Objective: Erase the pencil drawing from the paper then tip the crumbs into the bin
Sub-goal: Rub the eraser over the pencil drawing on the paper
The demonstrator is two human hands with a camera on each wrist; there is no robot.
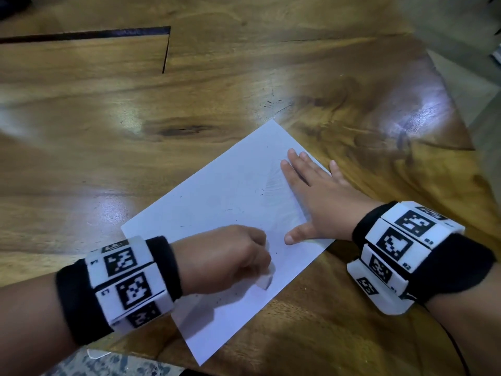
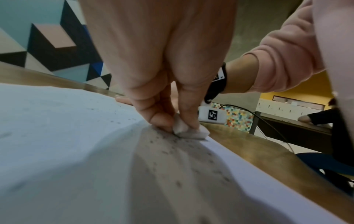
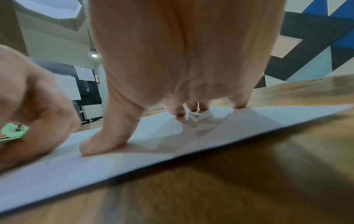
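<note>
The sheet of white paper [image 1: 217,202] is lying skewed on the wooden table [image 1: 108,118], one corner reaching the table's near edge. Near the paper's near-right edge, the left hand [image 1: 225,256] is pinching a white eraser [image 1: 265,280] between thumb and fingers and pressing it down onto the sheet. The right hand [image 1: 317,196] is lying flat with fingers spread along the paper's right edge, pinning it; the little finger is sitting off the paper on the wood.

Judging by what shows, the erasing is well advanced: only faint grey smudging is remaining in the paper's middle, with no clear drawing left to make out. Dark eraser crumbs [image 2: 191,151] are lying scattered on the paper around the eraser and further up the sheet. The tipping step is still ahead, and no bin is showing in any view.

As for writing, the black-and-white coded wristbands [image 1: 401,240] are carrying small labels; "R2" is readable on the right one, and the rest is too small to read. The paper and eraser are showing no brand.
</note>
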